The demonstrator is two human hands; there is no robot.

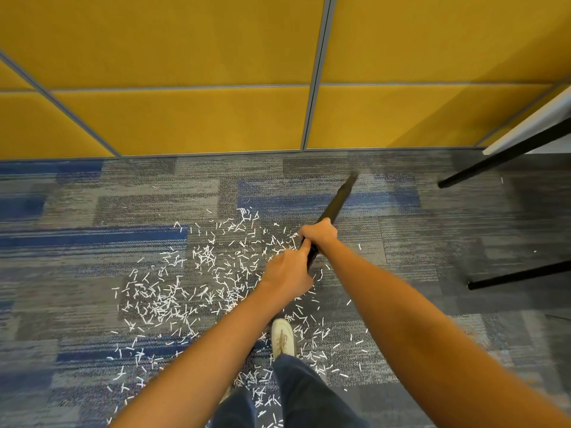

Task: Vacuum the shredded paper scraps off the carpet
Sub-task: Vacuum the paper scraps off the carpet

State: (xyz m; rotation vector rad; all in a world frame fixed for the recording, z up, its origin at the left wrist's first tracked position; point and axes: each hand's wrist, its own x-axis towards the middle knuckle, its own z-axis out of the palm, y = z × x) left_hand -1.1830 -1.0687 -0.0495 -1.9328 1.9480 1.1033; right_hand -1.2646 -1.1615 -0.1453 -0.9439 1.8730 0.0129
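Observation:
White shredded paper scraps (pixel 191 282) lie scattered over the grey and blue carpet (pixel 401 242), thickest at the centre and left, and around my feet. A black vacuum tube (pixel 335 202) slants up and right, its nozzle tip near the wall base and blurred. My right hand (pixel 318 234) grips the tube around its middle. My left hand (pixel 287 274) holds the tube's lower part just below, thumb stretched up along it. The vacuum's body is hidden behind my arms.
Yellow padded wall panels (pixel 185 118) close off the far side. At the right stand a white table edge (pixel 531 125) and black slanted legs (pixel 494 165), with another black bar (pixel 519 274) low on the floor. My white shoe (pixel 282 336) stands among the scraps.

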